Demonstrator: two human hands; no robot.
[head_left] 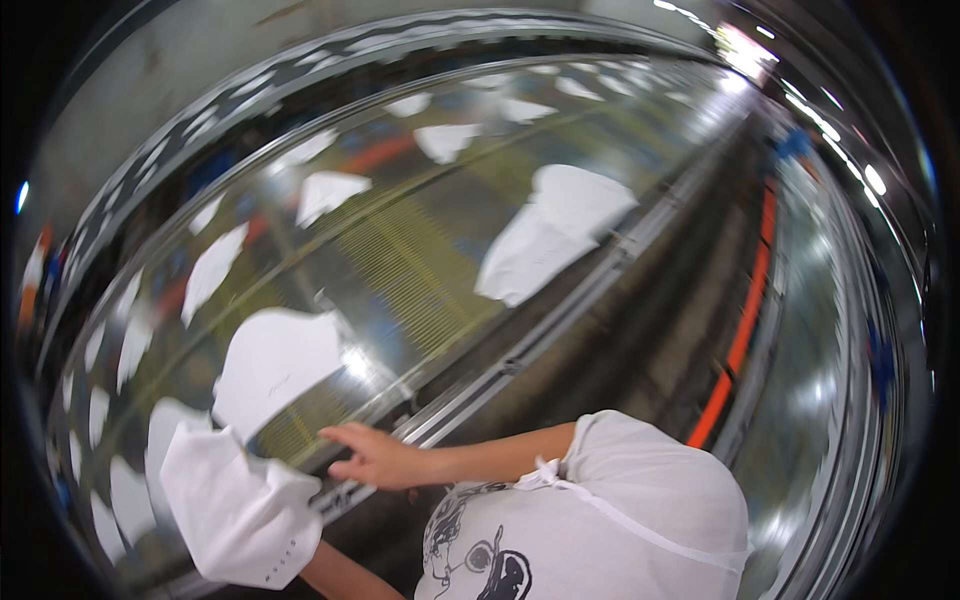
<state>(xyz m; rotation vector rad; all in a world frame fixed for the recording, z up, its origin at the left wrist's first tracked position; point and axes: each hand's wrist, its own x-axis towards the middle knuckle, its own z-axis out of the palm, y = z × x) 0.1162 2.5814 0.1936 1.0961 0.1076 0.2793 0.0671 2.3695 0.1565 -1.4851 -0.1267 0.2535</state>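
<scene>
A crumpled white fabric piece with small dark print is raised at the lower left. My left forearm runs up to it, and the cloth covers my left hand, so its fingers are hidden. My right hand is open above the table's near rail, fingers stretched to the left, thumb apart, holding nothing. Just beyond it, a flat white fabric piece with a small dark mark lies on the long glossy table. Farther right along the table are two overlapping white fabric pieces.
A metal rail edges the table on my side. Several more white fabric pieces lie in rows toward the far side. Behind me to the right runs an orange-red strip beside another long table. Ceiling lights are at the upper right.
</scene>
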